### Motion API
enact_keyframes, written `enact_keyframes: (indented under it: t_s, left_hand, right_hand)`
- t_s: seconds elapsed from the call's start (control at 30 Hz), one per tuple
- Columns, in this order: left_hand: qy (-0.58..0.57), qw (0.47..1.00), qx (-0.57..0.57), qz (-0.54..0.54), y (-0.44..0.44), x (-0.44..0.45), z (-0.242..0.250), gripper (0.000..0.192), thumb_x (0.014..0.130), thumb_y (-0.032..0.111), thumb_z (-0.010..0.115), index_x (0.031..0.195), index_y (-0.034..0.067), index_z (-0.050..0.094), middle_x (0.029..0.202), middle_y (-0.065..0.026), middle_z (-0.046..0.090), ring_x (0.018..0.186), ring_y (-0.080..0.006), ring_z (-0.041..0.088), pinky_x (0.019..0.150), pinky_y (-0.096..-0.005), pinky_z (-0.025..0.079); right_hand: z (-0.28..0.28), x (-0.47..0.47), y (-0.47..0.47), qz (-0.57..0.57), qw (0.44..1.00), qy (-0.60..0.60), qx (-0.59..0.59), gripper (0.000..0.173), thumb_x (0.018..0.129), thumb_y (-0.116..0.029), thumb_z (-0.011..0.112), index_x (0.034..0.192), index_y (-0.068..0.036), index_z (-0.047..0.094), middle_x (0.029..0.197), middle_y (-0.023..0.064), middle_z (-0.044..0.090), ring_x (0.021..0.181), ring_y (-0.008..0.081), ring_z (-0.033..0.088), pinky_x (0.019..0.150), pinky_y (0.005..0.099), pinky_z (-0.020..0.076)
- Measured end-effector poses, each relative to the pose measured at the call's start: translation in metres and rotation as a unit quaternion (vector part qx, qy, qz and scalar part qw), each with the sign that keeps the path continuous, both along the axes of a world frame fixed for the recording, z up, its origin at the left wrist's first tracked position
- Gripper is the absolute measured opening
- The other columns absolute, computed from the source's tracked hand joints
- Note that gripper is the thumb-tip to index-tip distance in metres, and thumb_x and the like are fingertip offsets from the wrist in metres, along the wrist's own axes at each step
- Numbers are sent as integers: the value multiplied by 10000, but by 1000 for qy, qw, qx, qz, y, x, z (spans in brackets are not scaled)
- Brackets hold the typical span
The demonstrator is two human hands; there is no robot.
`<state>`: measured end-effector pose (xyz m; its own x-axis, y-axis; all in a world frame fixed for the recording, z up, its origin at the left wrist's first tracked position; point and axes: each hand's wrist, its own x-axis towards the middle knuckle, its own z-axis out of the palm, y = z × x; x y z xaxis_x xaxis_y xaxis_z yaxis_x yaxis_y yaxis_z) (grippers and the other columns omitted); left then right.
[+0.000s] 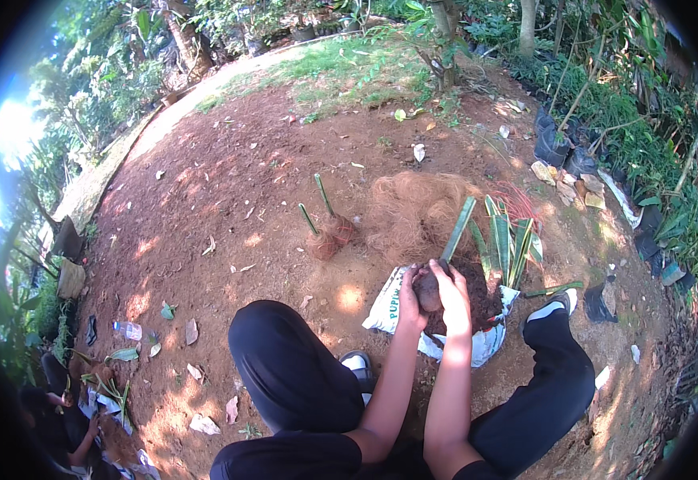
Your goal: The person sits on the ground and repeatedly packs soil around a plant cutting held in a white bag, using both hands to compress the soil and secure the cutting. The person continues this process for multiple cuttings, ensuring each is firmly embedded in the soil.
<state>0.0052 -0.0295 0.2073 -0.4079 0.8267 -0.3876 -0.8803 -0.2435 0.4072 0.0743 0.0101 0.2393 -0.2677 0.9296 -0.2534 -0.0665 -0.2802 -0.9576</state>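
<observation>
Between my two palms is a ball of dark soil (428, 292), from which a green snake plant leaf cutting (460, 228) sticks up, tilted right. My left hand (410, 300) presses the ball from the left, and my right hand (454, 294) cups it from the right. Beneath them lies an opened white printed sack (388, 303) with loose dark soil (484, 288) on it. Several snake plant leaves (508, 243) stand at the soil's far right side. Beyond my hands spreads a heap of brown coconut fibre (418, 210).
Two fibre-wrapped balls with cuttings (329, 235) rest left of the fibre. Red string (517, 204) lies behind the leaves. A plastic bottle (128, 330) is on the ground at left. Another person (64, 420) sits at lower left. Stones (571, 186) and black plant bags (550, 141) line the right.
</observation>
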Motion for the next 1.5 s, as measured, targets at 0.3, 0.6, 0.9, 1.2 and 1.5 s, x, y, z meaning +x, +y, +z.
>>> enact_keyframes:
  t_s: [0.3, 0.6, 0.9, 1.2, 1.5]
  left_hand:
    - [-151, 980, 110, -63, 0, 7, -6, 565, 941, 588, 442, 1111, 73, 602, 1116, -108, 661, 1042, -285, 654, 925, -430, 533]
    - [-187, 979, 6, 81, -5, 1, 10, 654, 882, 735, 342, 1148, 173, 545, 1239, -65, 576, 1195, -251, 541, 1001, -492, 434]
    - [-189, 980, -11, 61, -23, 5, 22, 789, 865, 763, 343, 1344, 150, 474, 1318, -64, 547, 1164, -240, 562, 970, -434, 466]
    - [-228, 970, 55, 57, -11, 0, 20, 842, 871, 744, 359, 1416, 102, 368, 1405, -160, 477, 1272, -333, 494, 1051, -521, 408]
    - [55, 995, 80, -3, 3, 34, 39, 516, 992, 380, 429, 1363, 21, 414, 1320, -142, 498, 1261, -298, 487, 1060, -471, 419]
  right_hand:
    - [4, 13, 4, 18, 988, 14, 153, 502, 885, -435, 715, 1149, -11, 665, 1074, 147, 692, 1013, 215, 618, 903, 331, 461]
    - [4, 8, -17, 114, 956, 268, -41, 350, 848, -88, 739, 1145, -36, 560, 958, 74, 655, 902, 182, 658, 812, 328, 548]
    - [6, 0, -20, 126, 979, 160, -22, 263, 780, -110, 745, 1000, -44, 617, 909, 24, 648, 845, 128, 629, 768, 261, 503]
    - [7, -2, -16, 8, 982, 181, -58, 312, 845, -249, 768, 1032, -49, 618, 933, 36, 649, 836, 127, 626, 740, 277, 516]
    - [16, 15, -1, -123, 958, 254, 41, 421, 898, -204, 732, 1244, -42, 555, 969, 41, 633, 888, 143, 625, 801, 296, 526]
